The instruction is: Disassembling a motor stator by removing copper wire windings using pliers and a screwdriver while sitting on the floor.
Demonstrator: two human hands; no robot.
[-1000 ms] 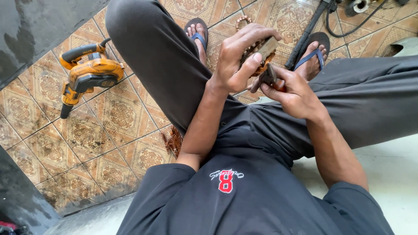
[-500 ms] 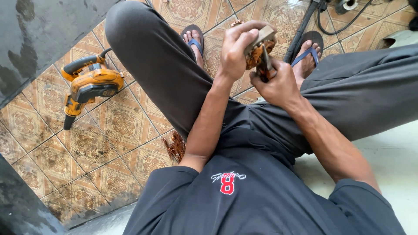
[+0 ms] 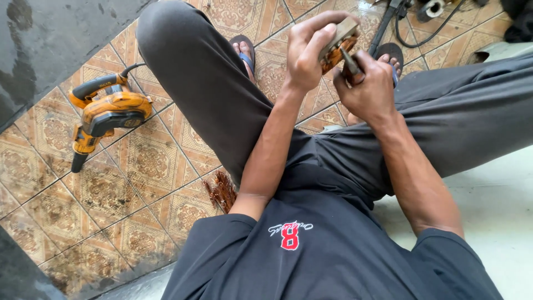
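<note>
I sit with my knees apart above a patterned tile floor. My left hand point(image 3: 308, 51) grips a small motor part with copper-coloured windings point(image 3: 336, 45), held up between my knees. My right hand point(image 3: 368, 89) is closed around a thin dark metal tool point(image 3: 348, 60) whose tip is pressed into the part. Both hands touch each other around the part. Most of the tool is hidden inside my fist.
An orange and black electric blower point(image 3: 105, 114) lies on the tiles to the left. A tuft of copper wire point(image 3: 222, 191) lies by my left thigh. My feet wear blue-strapped sandals point(image 3: 246, 51). Black cables and tools point(image 3: 411, 14) sit at top right.
Both hands have lifted the part slightly and stayed clasped around it. My right hand has shifted the tool against the part. The view has tilted a little.
</note>
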